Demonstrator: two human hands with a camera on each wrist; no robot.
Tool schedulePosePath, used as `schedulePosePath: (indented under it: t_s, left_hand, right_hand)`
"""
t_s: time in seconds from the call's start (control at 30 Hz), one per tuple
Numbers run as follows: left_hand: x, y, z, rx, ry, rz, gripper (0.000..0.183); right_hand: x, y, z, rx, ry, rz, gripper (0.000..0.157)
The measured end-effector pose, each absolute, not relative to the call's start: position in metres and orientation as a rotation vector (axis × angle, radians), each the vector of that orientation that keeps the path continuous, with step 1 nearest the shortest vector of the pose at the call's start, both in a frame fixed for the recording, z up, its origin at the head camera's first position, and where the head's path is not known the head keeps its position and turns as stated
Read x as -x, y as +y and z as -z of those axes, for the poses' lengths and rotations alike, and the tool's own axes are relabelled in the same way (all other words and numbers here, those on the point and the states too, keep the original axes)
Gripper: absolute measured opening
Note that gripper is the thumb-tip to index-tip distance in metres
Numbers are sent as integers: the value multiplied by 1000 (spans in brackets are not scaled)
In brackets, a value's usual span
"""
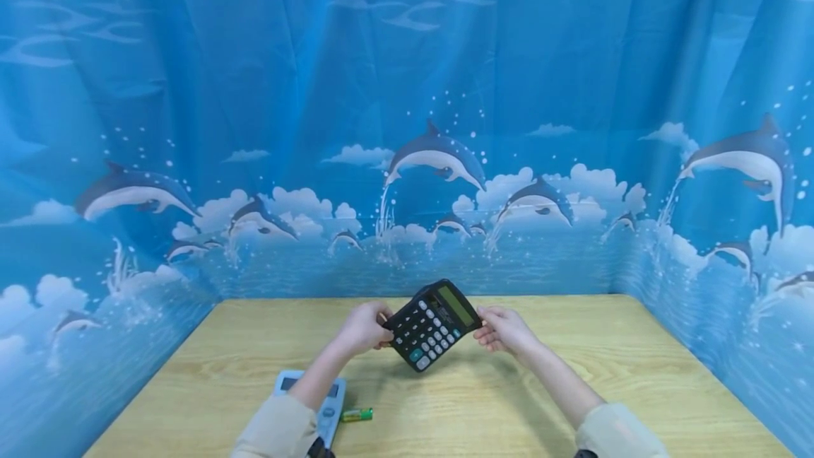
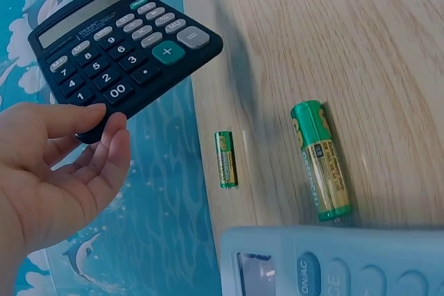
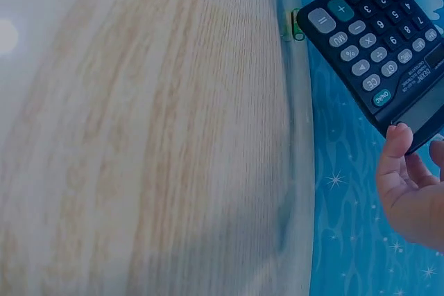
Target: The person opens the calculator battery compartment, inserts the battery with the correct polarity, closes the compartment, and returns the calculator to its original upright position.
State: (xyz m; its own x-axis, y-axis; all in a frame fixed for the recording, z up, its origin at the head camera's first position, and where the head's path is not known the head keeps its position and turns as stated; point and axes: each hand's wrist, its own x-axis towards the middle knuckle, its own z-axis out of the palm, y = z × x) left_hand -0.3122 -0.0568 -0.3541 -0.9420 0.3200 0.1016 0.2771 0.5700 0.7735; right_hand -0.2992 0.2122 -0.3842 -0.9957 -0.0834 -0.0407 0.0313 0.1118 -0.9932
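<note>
Both hands' fingers pinch black calculator; keys "ON/AC", "CE", "MU" legible.

Bare hands — loose beige sleeves pushed up the forearms.

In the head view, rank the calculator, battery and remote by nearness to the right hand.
1. Calculator, gripped by the right hand.
2. Battery, on the table toward the left.
3. Remote, just beyond the battery, under the left forearm.
</note>
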Motion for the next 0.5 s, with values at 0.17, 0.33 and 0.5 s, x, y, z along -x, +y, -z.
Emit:
schedulePosePath:
  t_s: [0.17,0.33,0.5]
  left_hand:
    - [311,-56,353,-528,2744,-1332,19]
    - [309,-55,353,-507,2742,-1325,18]
    - [309,-53,353,-526,2764,-1308,18]
  right_hand:
    - [300,214,384,59,2246,2047,33]
    - [300,217,386,69,2222,2047,38]
    - [301,219,387,57,2174,2062,43]
